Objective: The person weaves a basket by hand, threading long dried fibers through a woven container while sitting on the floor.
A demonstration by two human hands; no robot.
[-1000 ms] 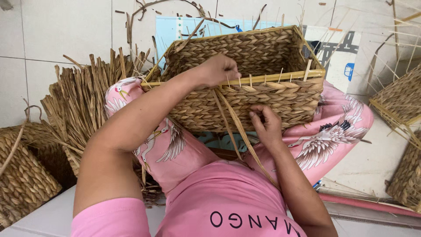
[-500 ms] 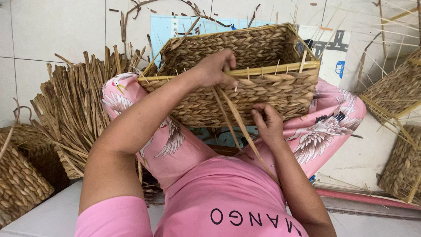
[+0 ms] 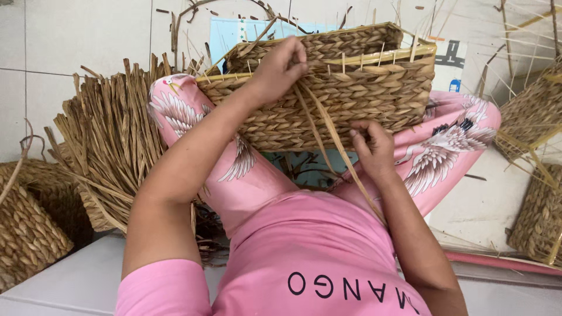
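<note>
I see the woven straw basket (image 3: 339, 93) resting across my lap, sides mostly braided, rim stakes still bare; left hand (image 3: 281, 67) pinching loose straw strands (image 3: 328, 134) at 12 o'clock, right hand (image 3: 372, 149) fingers pressed against its wall.

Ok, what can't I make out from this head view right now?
- Inside of the woven basket: hidden by its own front wall.
- Left hand fingertips: curled over the rim, so its grip on the flat strands is unclear.
- Right hand palm: pressed against the basket wall.
- Side basket: cut off by the right frame edge.
- Strands' lower ends: lost against the pink shirt.
</note>
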